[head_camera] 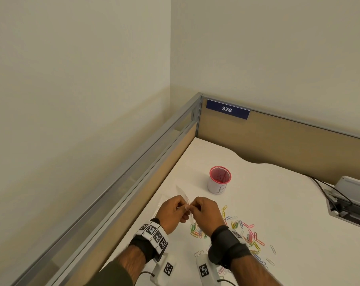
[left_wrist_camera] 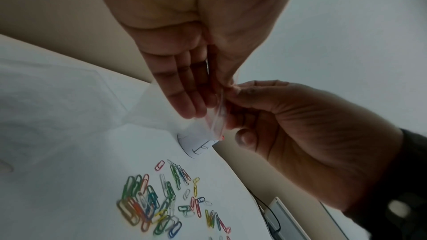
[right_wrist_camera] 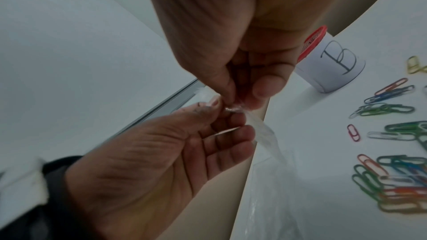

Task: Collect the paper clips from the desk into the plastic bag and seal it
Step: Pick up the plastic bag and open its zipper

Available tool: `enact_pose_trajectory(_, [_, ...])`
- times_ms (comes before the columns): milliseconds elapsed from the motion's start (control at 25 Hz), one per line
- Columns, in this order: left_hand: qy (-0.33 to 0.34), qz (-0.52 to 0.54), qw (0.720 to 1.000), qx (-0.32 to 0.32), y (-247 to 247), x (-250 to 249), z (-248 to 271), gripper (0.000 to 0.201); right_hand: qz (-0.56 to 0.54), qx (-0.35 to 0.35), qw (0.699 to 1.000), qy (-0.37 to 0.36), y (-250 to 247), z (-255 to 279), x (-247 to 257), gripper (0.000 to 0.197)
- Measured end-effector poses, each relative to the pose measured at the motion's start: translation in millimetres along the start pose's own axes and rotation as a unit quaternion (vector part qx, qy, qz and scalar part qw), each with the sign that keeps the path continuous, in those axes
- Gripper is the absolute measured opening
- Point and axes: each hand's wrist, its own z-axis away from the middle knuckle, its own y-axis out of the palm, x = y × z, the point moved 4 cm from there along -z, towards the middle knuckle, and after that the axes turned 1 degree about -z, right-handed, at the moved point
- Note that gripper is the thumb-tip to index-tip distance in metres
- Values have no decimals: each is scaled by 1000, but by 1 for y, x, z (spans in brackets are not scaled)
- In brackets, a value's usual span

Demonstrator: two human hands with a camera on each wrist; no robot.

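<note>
Clear plastic bag (head_camera: pixel 187 205) is held above the white desk (head_camera: pixel 278 203), its top edge pinched between the left hand (head_camera: pixel 173 213) and right hand (head_camera: pixel 206 211), each grip closed on the film with thumb and fingertips. Coloured paper clips (head_camera: pixel 245 234) lie scattered on the desk just right of the hands, near a red-rimmed cup (head_camera: pixel 219 180).

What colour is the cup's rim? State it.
Red, a mesh-like band on the cup's rim, above a white label; the right wrist view shows it best.
</note>
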Motion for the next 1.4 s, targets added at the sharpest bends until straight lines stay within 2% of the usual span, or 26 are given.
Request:
enact_pose_trajectory(160, [1,-141,990,-11,6,-8,-1,17,34,-2,999,23,8,0,-4,17])
enact_pose_trajectory(240, [-10,-176,984,-20,8,-9,0,20,49,-23,998,35,6,-1,-6,16])
enact_pose_trajectory(400, [-33,-206,978,-30,-1,-9,5,26,73,-78,991,77,-10,-5,-18,14])
enact_pose_trajectory(600, [23,-232,972,-13,-2,-18,5,27,50,-2,998,50,1,3,-15,13])
enact_pose_trajectory(760, [74,-190,979,3,-11,-12,5,20,40,-60,995,72,-14,-2,-19,9])
enact_pose_trajectory(800, [82,-180,980,10,-14,-8,5,38,30,-60,995,71,-17,-2,-20,10])
enact_pose_trajectory(880, [90,-200,975,47,-11,-1,4,105,-3,-44,998,52,-18,-3,-19,13])
enact_pose_trajectory(920, [97,-238,965,59,-6,1,3,123,-19,-33,998,39,-16,-2,-16,14])
enact_pose_trajectory(960, [110,-270,954,65,0,1,3,130,-33,-21,999,27,-12,-1,-12,14])
enact_pose_trajectory(1040, [131,-286,948,55,10,2,1,123,-46,-3,999,11,-6,1,-5,11])
enact_pose_trajectory(1160, [146,-254,956,18,11,1,0,85,-37,-8,999,1,-6,2,-2,6])
enact_pose_trajectory(1240, [133,-248,959,-4,6,1,-1,66,-33,-34,999,6,-13,0,-9,7])
enact_pose_trajectory(1400, [120,-251,960,0,4,8,-4,60,-22,-40,999,29,-19,-2,-17,6])
